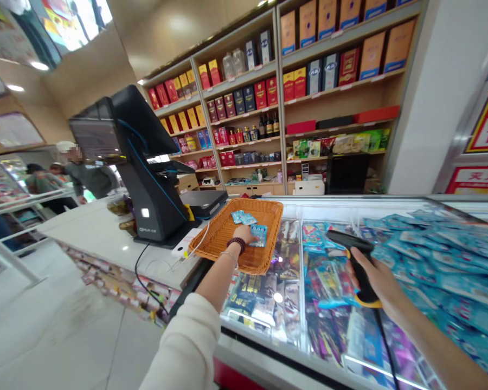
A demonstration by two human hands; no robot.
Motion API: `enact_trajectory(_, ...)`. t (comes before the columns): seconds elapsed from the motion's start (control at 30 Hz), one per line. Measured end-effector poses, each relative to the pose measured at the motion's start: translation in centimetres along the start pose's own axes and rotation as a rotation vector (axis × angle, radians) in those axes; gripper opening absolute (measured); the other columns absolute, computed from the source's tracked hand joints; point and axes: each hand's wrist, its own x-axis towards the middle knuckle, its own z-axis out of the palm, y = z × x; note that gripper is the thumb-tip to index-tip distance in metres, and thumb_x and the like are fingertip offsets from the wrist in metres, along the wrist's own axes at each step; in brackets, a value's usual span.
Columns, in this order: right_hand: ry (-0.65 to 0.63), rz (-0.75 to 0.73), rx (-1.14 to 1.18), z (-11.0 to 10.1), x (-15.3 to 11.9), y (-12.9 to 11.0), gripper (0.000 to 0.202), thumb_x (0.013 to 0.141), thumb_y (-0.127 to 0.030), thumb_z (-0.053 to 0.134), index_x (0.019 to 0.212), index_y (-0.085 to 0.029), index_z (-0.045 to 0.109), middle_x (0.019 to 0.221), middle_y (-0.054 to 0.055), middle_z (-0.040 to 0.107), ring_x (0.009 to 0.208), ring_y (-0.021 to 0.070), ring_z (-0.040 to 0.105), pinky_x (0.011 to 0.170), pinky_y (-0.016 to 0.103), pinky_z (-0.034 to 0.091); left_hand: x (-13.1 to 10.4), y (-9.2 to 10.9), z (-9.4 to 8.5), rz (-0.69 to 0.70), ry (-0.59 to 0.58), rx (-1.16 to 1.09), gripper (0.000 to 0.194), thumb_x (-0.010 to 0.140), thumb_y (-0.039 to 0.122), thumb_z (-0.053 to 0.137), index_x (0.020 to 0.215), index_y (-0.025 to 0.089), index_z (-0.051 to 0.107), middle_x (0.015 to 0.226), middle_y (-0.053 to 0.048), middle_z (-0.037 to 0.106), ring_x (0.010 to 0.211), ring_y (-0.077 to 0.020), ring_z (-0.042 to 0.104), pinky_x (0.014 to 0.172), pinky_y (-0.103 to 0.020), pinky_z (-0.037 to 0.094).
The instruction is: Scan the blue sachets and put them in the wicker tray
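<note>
My left hand (244, 234) reaches into an orange wicker basket (213, 250), its fingers closed on a small blue packet (258, 236) close to the basket floor. Two similar blue packets (244, 217) lie beyond it in the basket. A beaded bracelet and a thin bangle circle that wrist. In my right hand (376, 271) is a black barcode scanner (360, 262) with a yellow-orange edge, held by its handle above the freezer's glass top. Its head points left, toward the basket, and a dark cable hangs from its base.
A glass-topped freezer (301, 292) holds colourful packages, with a heap of blue packets (439, 271) at right. A dark checkout terminal (150, 179) stands on the white counter (101, 238) at left, cables trailing. Stocked shelves (244, 108) line the back; people stand beyond the counter.
</note>
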Motion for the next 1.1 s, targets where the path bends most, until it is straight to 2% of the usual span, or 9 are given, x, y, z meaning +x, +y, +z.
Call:
enact_trajectory(0.13,0.027,-0.029,0.038,-0.2,-0.6,-0.7,0.046,0.074,-0.067,0.078,0.071,-0.024,0.061,0.056,0.0,0.057,0.038,0.0127,0.046,0.033,0.028,0.039,-0.9,0.2,-0.7,-0.019,0.17,-0.25,0.024,0.077,0.026,0.084,0.094,0.014,0.073,0.096,-0.016,0.079,0.097,-0.0286,0.076,0.09,-0.036,0.057)
enact_trajectory(0.23,0.085,-0.018,0.058,-0.3,-1.0,-1.1,0.052,0.066,-0.07,0.081,0.067,-0.023,0.059,0.055,0.0,0.057,0.037,0.0113,0.046,0.032,0.026,0.039,-2.3,2.9,0.1,0.102,0.194,-0.62,0.021,0.083,0.021,0.078,0.102,0.013,0.073,0.091,-0.013,0.08,0.085,-0.0233,0.076,0.083,-0.033,0.059)
enact_trajectory(0.3,0.114,-0.022,0.06,-0.3,-1.2,-1.3,0.054,0.063,-0.071,0.082,0.067,-0.022,0.06,0.055,0.0,0.058,0.036,0.0107,0.047,0.032,0.025,0.039,-3.6,5.4,1.8,0.232,0.163,-0.824,0.016,0.086,0.018,0.072,0.102,0.013,0.075,0.096,-0.013,0.081,0.087,-0.022,0.077,0.084,-0.032,0.06)
enact_trajectory(0.37,0.109,-0.037,0.047,-0.6,-1.2,-1.2,0.054,0.065,-0.071,0.081,0.069,-0.021,0.06,0.055,0.0,0.059,0.036,0.0109,0.048,0.032,0.025,0.039,-4.9,7.7,4.0,0.318,0.157,-0.91,0.016,0.088,0.016,0.069,0.102,0.015,0.076,0.101,-0.012,0.081,0.093,-0.0218,0.077,0.087,-0.032,0.06)
enact_trajectory(0.5,0.032,-0.055,-0.008,-1.1,-1.2,-1.0,0.058,0.065,-0.075,0.079,0.068,-0.021,0.058,0.052,-0.002,0.058,0.033,0.0101,0.047,0.033,0.024,0.037,-6.8,10.6,9.0,0.296,0.153,-0.906,0.024,0.089,0.013,0.065,0.11,0.016,0.076,0.107,-0.011,0.081,0.099,-0.0225,0.076,0.09,-0.033,0.059)
enact_trajectory(0.6,-0.08,-0.061,-0.048,-1.3,-1.2,-0.7,0.057,0.067,-0.074,0.078,0.071,-0.021,0.056,0.05,-0.004,0.056,0.032,0.0095,0.045,0.034,0.024,0.034,-7.2,10.8,11.7,0.181,0.155,-0.901,0.028,0.09,0.012,0.063,0.114,0.017,0.075,0.107,-0.012,0.081,0.099,-0.0235,0.076,0.093,-0.037,0.059)
enact_trajectory(0.7,-0.102,-0.08,-0.096,-1.1,-1.4,-0.4,0.052,0.075,-0.071,0.073,0.077,-0.022,0.057,0.05,-0.005,0.055,0.032,0.0095,0.044,0.035,0.024,0.032,-6.9,10.2,13.2,0.111,0.147,-0.986,0.026,0.09,0.013,0.062,0.112,0.015,0.075,0.107,-0.012,0.08,0.103,-0.0235,0.075,0.098,-0.039,0.058)
enact_trajectory(0.93,-0.11,-0.111,-0.279,-0.8,-2.3,-0.2,0.054,0.08,-0.074,0.066,0.07,-0.022,0.058,0.05,-0.004,0.056,0.033,0.01,0.044,0.038,0.026,0.031,-6.2,9.3,13.5,0.062,0.059,-1.199,0.023,0.089,0.022,0.069,0.109,0.013,0.073,0.112,-0.015,0.079,0.102,-0.0227,0.076,0.093,-0.035,0.061)
enact_trajectory(1.1,-0.115,-0.124,-0.341,-0.8,-2.8,-0.6,0.054,0.083,-0.074,0.062,0.069,-0.022,0.059,0.049,-0.004,0.054,0.034,0.0111,0.044,0.041,0.027,0.031,-6.1,9.1,14.0,0.058,0.058,-1.252,0.025,0.088,0.022,0.069,0.11,0.013,0.073,0.111,-0.015,0.079,0.1,-0.0231,0.077,0.091,-0.037,0.062)
